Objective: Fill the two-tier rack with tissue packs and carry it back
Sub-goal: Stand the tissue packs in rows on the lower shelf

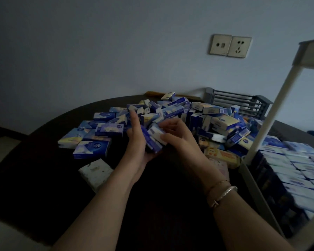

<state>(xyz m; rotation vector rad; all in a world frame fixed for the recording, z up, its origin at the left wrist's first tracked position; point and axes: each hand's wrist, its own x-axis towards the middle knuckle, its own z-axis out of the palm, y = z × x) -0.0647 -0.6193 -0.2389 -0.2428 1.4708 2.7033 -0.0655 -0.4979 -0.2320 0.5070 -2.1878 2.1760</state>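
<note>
The fingers of the left hand stand straight and upright, palm turned inward, making a wall against which a small stack of tissue packs is squared on edge. It looks like a way to gather several packs at once rather than move them singly. The right hand curls its fingers around a white-faced pack and presses it onto that stack from the other side.

Further left on the dark round tabletop, a few packs lie flat and apart, among them a pale one nearest the edge. Behind the hands, the loose heap rises in a jumble, so plenty of stock remains.

At the right stands the two-tier rack, with its white post beside the heap. Its lower tier holds packs set on edge in tight rows, apparently full; whether the upper tier holds anything cannot be told. A second, dark slatted basket sits behind the heap, against the wall.
</note>
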